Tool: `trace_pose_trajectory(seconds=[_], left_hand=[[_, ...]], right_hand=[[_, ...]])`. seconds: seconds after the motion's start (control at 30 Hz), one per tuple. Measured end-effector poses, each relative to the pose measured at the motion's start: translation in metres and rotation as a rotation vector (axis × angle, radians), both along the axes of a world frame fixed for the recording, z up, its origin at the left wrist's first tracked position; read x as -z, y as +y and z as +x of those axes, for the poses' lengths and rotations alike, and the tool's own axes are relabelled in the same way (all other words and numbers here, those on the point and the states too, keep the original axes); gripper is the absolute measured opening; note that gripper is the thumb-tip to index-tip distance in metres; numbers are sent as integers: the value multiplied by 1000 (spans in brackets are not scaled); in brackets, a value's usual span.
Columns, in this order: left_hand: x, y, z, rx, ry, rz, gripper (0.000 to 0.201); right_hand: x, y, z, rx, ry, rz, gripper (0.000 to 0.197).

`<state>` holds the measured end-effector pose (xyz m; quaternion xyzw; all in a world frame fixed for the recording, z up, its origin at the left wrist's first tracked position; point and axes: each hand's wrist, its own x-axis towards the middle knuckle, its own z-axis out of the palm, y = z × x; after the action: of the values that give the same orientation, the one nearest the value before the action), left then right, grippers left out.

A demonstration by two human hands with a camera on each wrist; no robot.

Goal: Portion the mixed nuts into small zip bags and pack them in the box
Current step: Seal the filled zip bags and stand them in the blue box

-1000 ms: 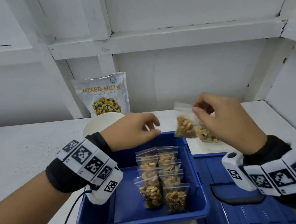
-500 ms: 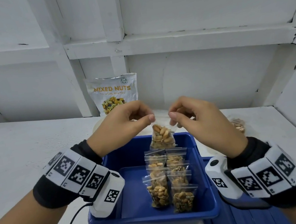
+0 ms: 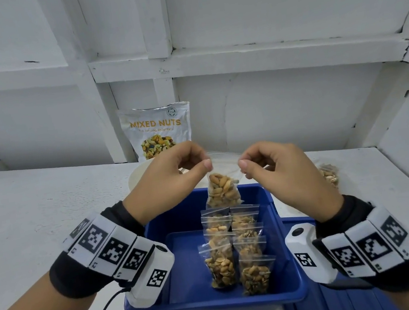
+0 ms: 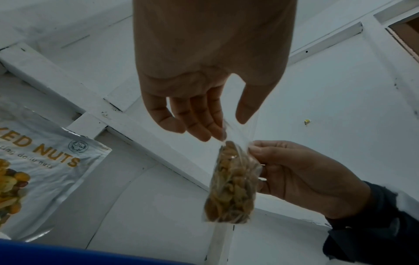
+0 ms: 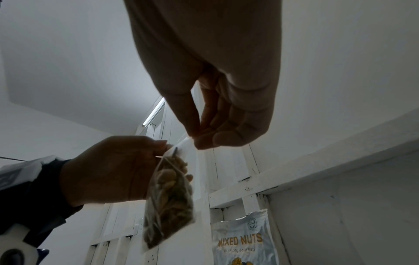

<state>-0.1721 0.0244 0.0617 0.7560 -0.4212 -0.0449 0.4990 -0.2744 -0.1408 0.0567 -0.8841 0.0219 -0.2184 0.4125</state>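
Both hands are raised, knuckles up: the left hand point(image 3: 171, 171) pinches one top corner of a filled zip bag point(image 3: 222, 190), the right hand point(image 3: 277, 168) the other. It hangs above the blue box's point(image 3: 291, 261) twelve-o'clock edge.

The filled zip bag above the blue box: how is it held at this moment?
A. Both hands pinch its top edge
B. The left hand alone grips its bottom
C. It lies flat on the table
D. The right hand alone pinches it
A: the left hand and the right hand each pinch a top corner of the zip bag, which hangs over the blue box.
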Motion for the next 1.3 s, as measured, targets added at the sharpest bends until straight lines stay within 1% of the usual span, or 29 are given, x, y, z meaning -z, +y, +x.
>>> trace_pose_trajectory(seconds=[0.07, 0.17, 0.33, 0.43, 0.5, 0.57, 0.6, 0.63, 0.67, 0.77, 0.83, 0.93, 1.0, 1.07, 1.13, 1.17, 1.27, 1.3], left_hand=[[0, 0, -2, 5, -8, 0, 10], [0, -1, -3, 16, -99, 37, 13], [3, -1, -3, -35, -183, 38, 9], [2, -1, -4, -29, -162, 18, 13], [2, -1, -6, -17, -147, 26, 14], [1, -2, -7, 9, -122, 38, 7], [1, -2, -7, 16, -118, 39, 7], [1, -2, -6, 25, -128, 43, 13], [1, -2, -6, 36, -138, 49, 14], [2, -2, -5, 51, -172, 57, 6], [4, -2, -4, 42, -191, 60, 6], [5, -2, -4, 37, -223, 56, 10], [6, -3, -4, 44, -215, 54, 13], [7, -3, -3, 52, -210, 33, 22], [6, -4, -3, 66, -194, 23, 25], [5, -4, -3, 75, -185, 29, 22], [1, -5, -4, 105, -149, 77, 5], [1, -6, -3, 117, -151, 92, 5]], right_hand=[[-1, 0, -1, -3, -3, -26, 22], [-2, 2, -2, -12, -4, -40, 20], [-2, 7, -3, -24, -8, -7, 12], [-2, 9, -3, -30, -8, 23, 9], [-2, 9, -3, -34, -9, 10, 9], [-2, 9, -3, -33, -10, -7, 10], [-2, 9, -3, -33, -11, -15, 10], [-2, 10, -4, -33, -13, -21, 10], [-2, 10, -4, -33, -17, -26, 10], [-1, 11, -4, -36, -23, -31, 8], [-1, 12, -3, -38, -14, -17, 8], [0, 13, -3, -40, 5, -5, 7], [0, 13, -2, -38, 9, -5, 6], [-1, 13, -2, -35, 10, -19, 6], [0, 13, -2, -39, 5, -34, 7], [0, 13, -2, -43, 4, -41, 7], [0, 12, -3, -56, -4, -45, 7], [0, 12, -3, -62, -8, -42, 7]])
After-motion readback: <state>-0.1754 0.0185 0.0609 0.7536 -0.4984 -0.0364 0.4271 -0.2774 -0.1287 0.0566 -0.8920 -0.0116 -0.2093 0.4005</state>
